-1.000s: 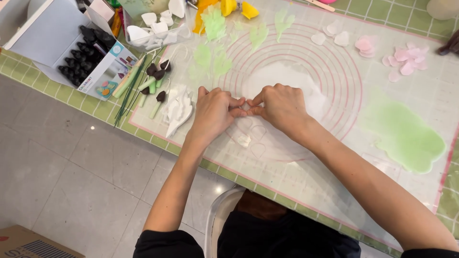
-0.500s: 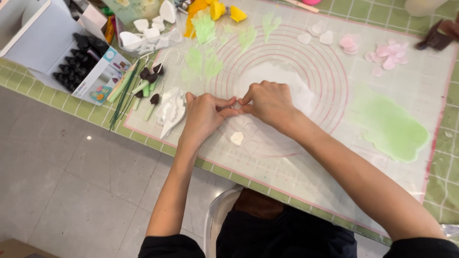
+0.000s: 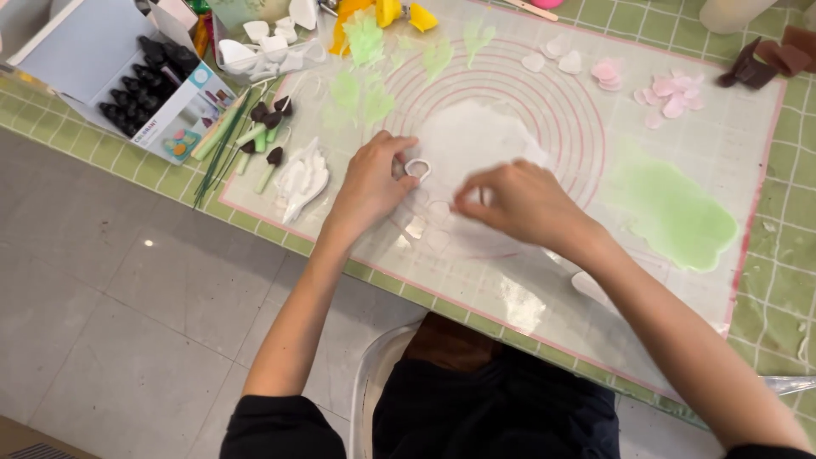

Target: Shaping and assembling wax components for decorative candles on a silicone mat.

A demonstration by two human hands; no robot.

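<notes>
My left hand (image 3: 371,181) pinches a small ring-shaped petal cutter (image 3: 417,168) and sets it on a thin sheet of rolled white paste (image 3: 476,140), which lies in the middle of a translucent mat with pink circles (image 3: 561,110). My right hand (image 3: 518,202) rests just to the right, fingers curled and pressing the sheet's near edge. A few cut petal shapes (image 3: 416,226) show in the paste below the cutter. Whether the right fingers pinch a piece I cannot tell.
A rolled green paste sheet (image 3: 671,211) lies right of my hands. Green leaf cutouts (image 3: 365,42), pink petals (image 3: 671,93), white petals (image 3: 302,180), stems with dark buds (image 3: 263,136) and an open box of dark tools (image 3: 140,72) sit along the green tiled table (image 3: 778,289).
My hands were joined together over the white sheet. They have moved apart: the left now sets the cutter down on the paste and the right has shifted right.
</notes>
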